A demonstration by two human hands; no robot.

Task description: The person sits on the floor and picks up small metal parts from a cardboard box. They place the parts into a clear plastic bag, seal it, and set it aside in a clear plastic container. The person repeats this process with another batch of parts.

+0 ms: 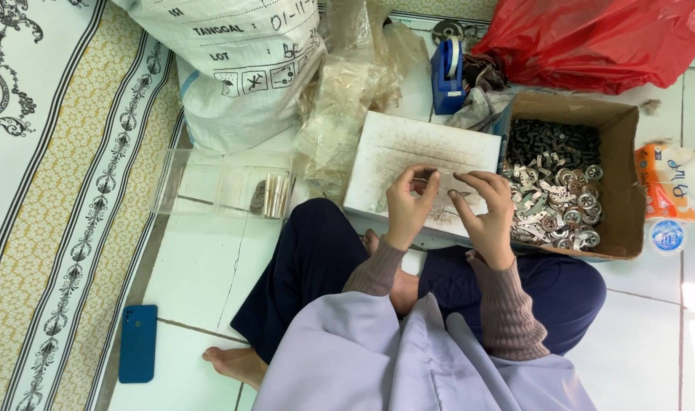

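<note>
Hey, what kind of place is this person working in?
Probably a home floor used for piecework, not a factory. The person sits cross-legged on white floor tiles beside a patterned mat, with a cardboard box of small metal parts and a large sack close by.

two hands [446,205], one cardboard box [625,183] of metal parts too many to count, one white board [408,148], one blue phone [138,342], one red bag [591,38], one white sack [241,68], one blue tape dispenser [448,76], one clear plastic tray [210,186]
</note>
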